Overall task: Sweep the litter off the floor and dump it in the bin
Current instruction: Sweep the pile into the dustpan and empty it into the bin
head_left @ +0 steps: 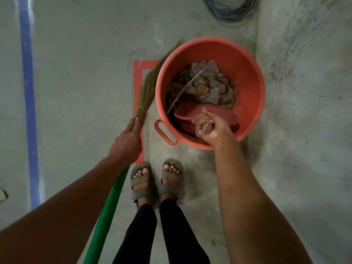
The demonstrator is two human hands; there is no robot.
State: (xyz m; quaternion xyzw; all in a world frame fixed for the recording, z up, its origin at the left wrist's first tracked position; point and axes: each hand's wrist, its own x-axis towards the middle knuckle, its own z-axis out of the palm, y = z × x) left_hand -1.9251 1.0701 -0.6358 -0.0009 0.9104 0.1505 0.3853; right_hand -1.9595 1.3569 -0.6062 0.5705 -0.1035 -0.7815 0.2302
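Both hands are working at the bin [253,60]: right hand [208,127], fingers curled round the handle, is tipping the dustpan [192,115] inside it to dump litter [205,84], while left hand [126,141], fingers wrapped round the broom [146,88], is keeping it just beside, clear.

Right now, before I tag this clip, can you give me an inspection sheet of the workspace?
Surface: bare concrete floor, dusty on the right; blue tape line and red tape marking.
Job's things: orange bin holding litter; red dustpan tipped inside it; grass broom with green handle beside the bin.
Clutter: small scrap at the left edge.
Hands: left hand grips the broom; right hand grips the dustpan's handle.
Cables: grey cable coil beyond the bin.
Surroundings: the person's sandalled feet.
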